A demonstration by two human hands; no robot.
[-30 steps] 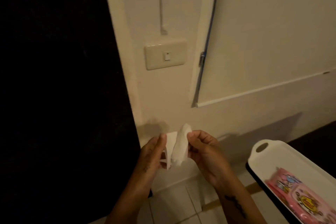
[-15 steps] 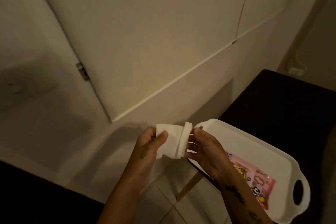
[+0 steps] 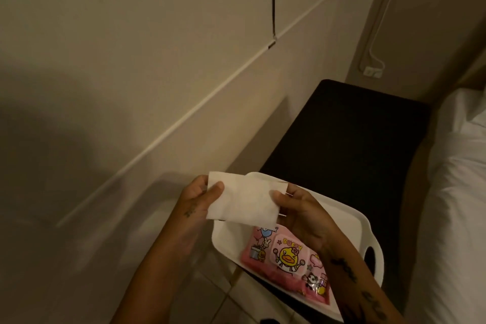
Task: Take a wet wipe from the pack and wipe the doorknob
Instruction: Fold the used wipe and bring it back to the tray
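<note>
A white wet wipe (image 3: 246, 198) is stretched flat between both hands. My left hand (image 3: 196, 200) pinches its left edge with thumb on top. My right hand (image 3: 299, 212) pinches its right edge. Below them a pink wet wipe pack (image 3: 285, 258) with a yellow duck picture lies in a white tray (image 3: 223, 237). The wipe hangs over the tray's far end. No doorknob is in view.
The tray rests on a black bench (image 3: 347, 139) against a beige wall (image 3: 131, 60). White bedding (image 3: 457, 205) lies at the right. A cable and socket (image 3: 372, 71) hang on the far wall. Tiled floor (image 3: 210, 294) shows below the tray.
The view has swung right, away from the dark doorway and light switch, toward the tray. Both hands have unfolded the bunched wipe into a flat sheet.
</note>
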